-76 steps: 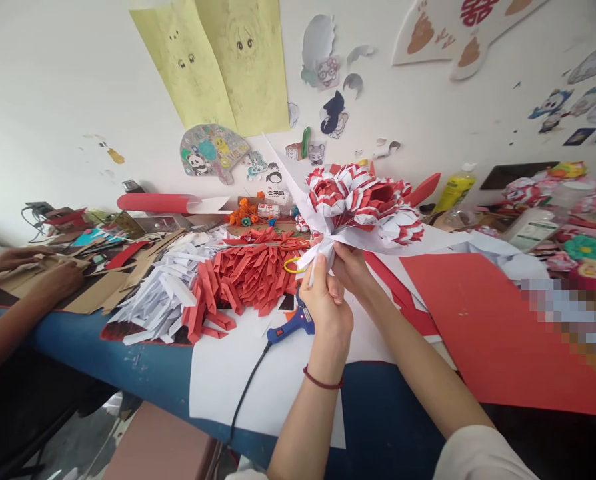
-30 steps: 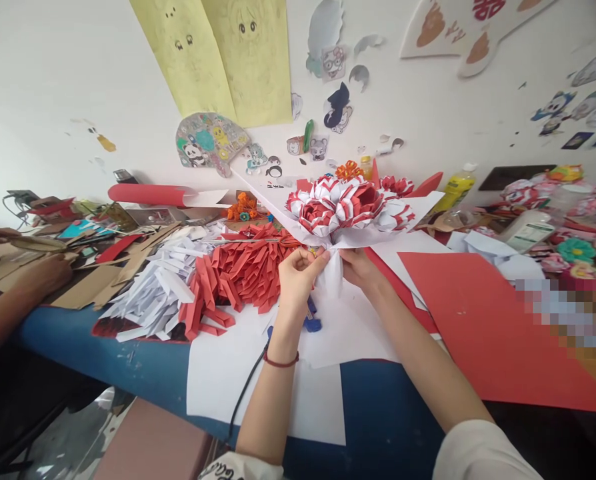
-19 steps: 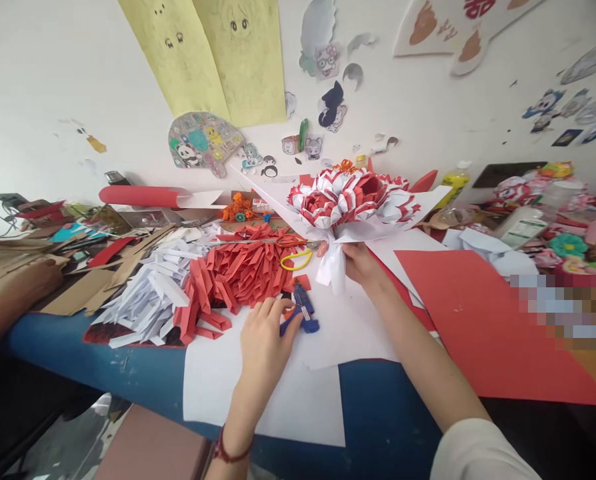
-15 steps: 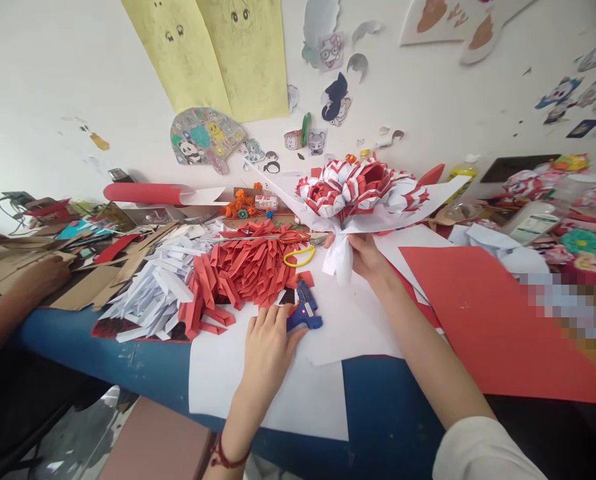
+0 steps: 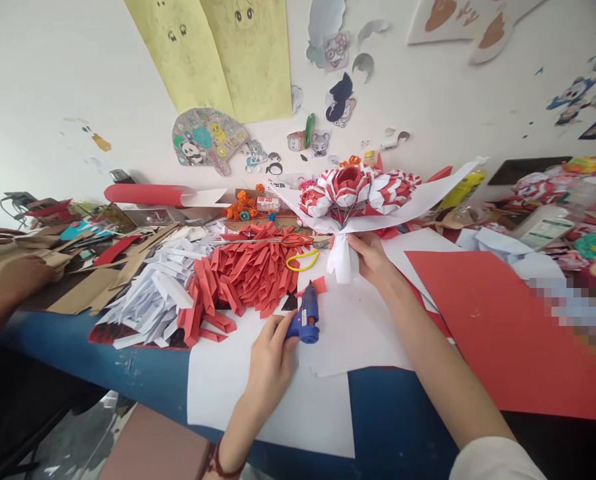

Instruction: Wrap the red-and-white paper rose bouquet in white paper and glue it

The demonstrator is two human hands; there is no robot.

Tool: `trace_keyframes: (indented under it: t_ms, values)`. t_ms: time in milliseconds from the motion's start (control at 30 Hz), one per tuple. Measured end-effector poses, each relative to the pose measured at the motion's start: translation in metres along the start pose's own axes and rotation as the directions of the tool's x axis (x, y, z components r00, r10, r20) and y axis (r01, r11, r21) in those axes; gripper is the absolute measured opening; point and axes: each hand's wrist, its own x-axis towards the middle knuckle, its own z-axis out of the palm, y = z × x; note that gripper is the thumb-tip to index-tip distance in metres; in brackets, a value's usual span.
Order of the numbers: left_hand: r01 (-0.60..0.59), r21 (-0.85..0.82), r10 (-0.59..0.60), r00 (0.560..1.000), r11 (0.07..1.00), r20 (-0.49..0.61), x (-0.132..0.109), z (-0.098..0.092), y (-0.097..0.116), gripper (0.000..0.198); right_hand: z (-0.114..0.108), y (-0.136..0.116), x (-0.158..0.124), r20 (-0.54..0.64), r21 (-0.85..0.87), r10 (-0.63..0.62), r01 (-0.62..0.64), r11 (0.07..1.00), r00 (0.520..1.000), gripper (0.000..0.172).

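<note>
My left hand (image 5: 272, 353) is closed round the handle of a blue glue gun (image 5: 308, 319), whose nozzle points away from me over the white paper. In my right hand (image 5: 371, 255) is a bouquet of red and white paper flowers (image 5: 348, 188), held upright by its gathered base. White wrapping paper (image 5: 423, 212) fans out around the blooms and bunches below my fingers. Scissors with a yellow handle loop (image 5: 303, 260) lie just beyond the glue gun. Beside them is a pile of folded red paper strips (image 5: 253, 273).
Folded white paper strips (image 5: 153, 290) are heaped left of the red ones. A large red sheet (image 5: 503, 320) covers the right side. At far left, another person's hand (image 5: 25, 280) rests near cardboard pieces (image 5: 81, 290). A bottle (image 5: 545, 227) and paper flowers stand at back right.
My left hand has turned the glue gun, raising it so its nozzle points away from me. The bouquet has tilted slightly in my right hand, and the view has shifted a little.
</note>
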Motion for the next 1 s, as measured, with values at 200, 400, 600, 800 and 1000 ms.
trace_keyframes:
  t_ms: [200,400,600,800,1000]
  values:
    - [0.037,-0.163,-0.035,0.999,0.986,0.013,0.003,-0.006,-0.004,0.035,0.0,-0.003,-0.002,0.015,0.055,0.03,-0.03,0.998,0.999,0.029]
    - [0.016,-0.056,-0.016,1.0,0.998,-0.01,0.001,0.0,-0.008,0.038,0.005,-0.002,-0.006,0.132,0.143,0.127,-0.146,0.979,0.983,0.029]
    - [0.02,0.008,-0.02,0.999,1.0,-0.042,-0.006,0.005,-0.007,0.039,0.007,0.004,-0.012,0.179,0.144,0.3,-0.326,0.934,0.937,0.029]
    - [0.037,-0.325,-0.055,0.997,0.945,-0.046,-0.008,-0.001,-0.003,0.038,0.006,0.008,-0.012,0.135,0.127,0.294,-0.311,0.942,0.946,0.03]
    - [0.001,-0.42,-0.048,0.994,0.907,-0.101,-0.004,-0.009,-0.001,0.035,0.005,0.006,-0.01,0.102,0.11,0.174,-0.185,0.976,0.979,0.028]
